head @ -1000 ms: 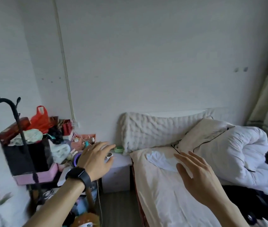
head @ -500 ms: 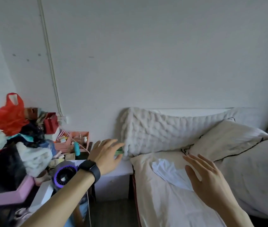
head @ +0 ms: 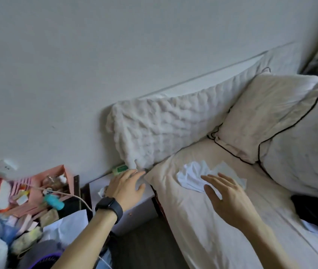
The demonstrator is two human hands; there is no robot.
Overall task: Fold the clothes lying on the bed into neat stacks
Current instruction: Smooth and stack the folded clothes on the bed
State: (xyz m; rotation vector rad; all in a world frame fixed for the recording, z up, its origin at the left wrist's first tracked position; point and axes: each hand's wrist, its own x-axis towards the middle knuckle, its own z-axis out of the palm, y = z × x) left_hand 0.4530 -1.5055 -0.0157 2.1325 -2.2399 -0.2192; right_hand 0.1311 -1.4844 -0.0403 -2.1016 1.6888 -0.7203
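Empty grip, both: left hand [head: 127, 188] and right hand [head: 230, 199], fingers spread. Item: crumpled thin white cloth garment [head: 192, 176], lying on cream bedsheet [head: 203, 226] just ahead of right hand. Likely light, limp; take by an edge.

Dim flat daylight, soft shadows, blurred left clutter, tilted wide-angle warping

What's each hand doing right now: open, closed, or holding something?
Left hand: open, fingers extended over the bedside table, holding nothing.
Right hand: open, fingers spread at the white cloth, gripping nothing.
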